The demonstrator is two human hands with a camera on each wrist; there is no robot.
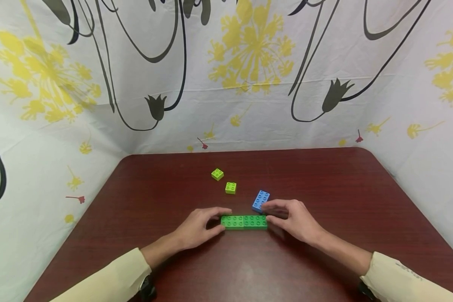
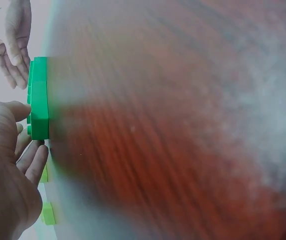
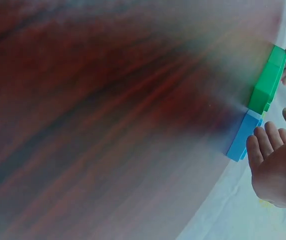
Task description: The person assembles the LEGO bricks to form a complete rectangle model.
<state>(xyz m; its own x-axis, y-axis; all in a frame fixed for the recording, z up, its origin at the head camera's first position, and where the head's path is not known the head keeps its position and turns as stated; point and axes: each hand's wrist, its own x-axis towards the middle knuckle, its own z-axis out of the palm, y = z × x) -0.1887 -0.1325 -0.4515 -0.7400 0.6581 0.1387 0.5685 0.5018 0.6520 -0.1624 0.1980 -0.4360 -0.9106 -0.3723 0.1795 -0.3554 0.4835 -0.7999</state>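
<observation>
Two green toy bricks (image 1: 243, 222) lie end to end on the table, studs up, in one straight row. At their left end, my left hand (image 1: 197, 227) holds the brick between thumb and fingers. My right hand (image 1: 296, 220) is at the row's right end, its fingers spread and relaxed, with the thumb close to the corner. A blue brick (image 1: 261, 200) lies tilted just behind the row, partly covered by the right fingertips in the head view. The right wrist view shows the green row (image 3: 269, 80) and blue brick (image 3: 245, 135) beside the loose right fingers.
Two small lime-green bricks, one nearer (image 1: 230, 188) and one farther (image 1: 217, 174), lie behind the row. The dark red-brown table (image 1: 317, 176) has rounded far corners. Patterned white cloth (image 1: 249, 126) hangs around its back and sides.
</observation>
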